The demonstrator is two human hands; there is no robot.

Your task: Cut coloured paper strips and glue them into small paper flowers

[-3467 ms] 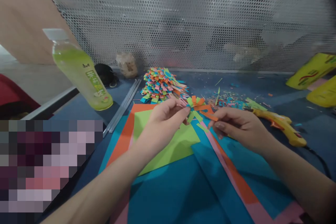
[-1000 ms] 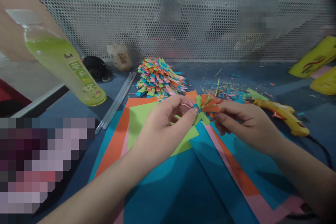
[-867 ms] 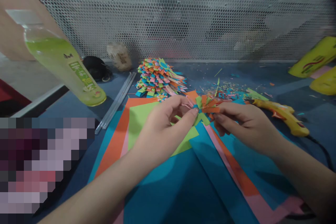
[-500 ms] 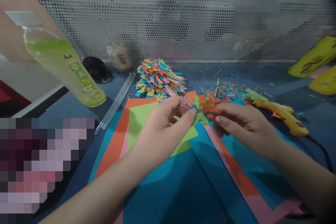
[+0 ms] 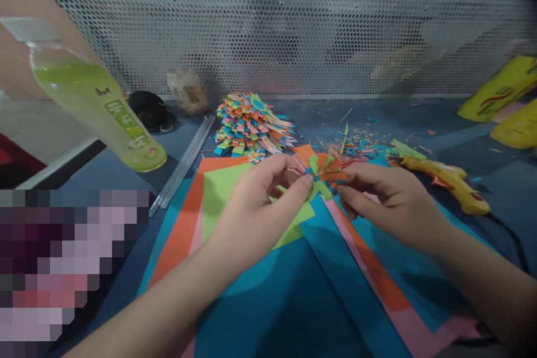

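Observation:
Between thumb and fingers, my left hand (image 5: 268,196) pinches a paper flower (image 5: 322,174) with orange, green and blue strips for petals. On its other side, my right hand (image 5: 386,198) has thumb and fingertips closed on the petal strips. Below both hands lie layered coloured sheets: a green sheet (image 5: 222,193), a large blue sheet (image 5: 268,302), and orange and pink ones. Just behind my left hand is a heap of fringed multicoloured paper flowers (image 5: 245,123), with a small flower (image 5: 255,156) at its foot.
A drink bottle (image 5: 96,100) and clear glue sticks (image 5: 182,168) stand and lie at the left. A yellow glue gun (image 5: 448,179) with a black cord lies at the right. Paper scraps (image 5: 364,142) are scattered behind it; a perforated metal panel (image 5: 201,11) closes the back.
My right fingertips have shifted slightly left along the flower's petals. My left hand keeps its pinch. The whole view has moved a little.

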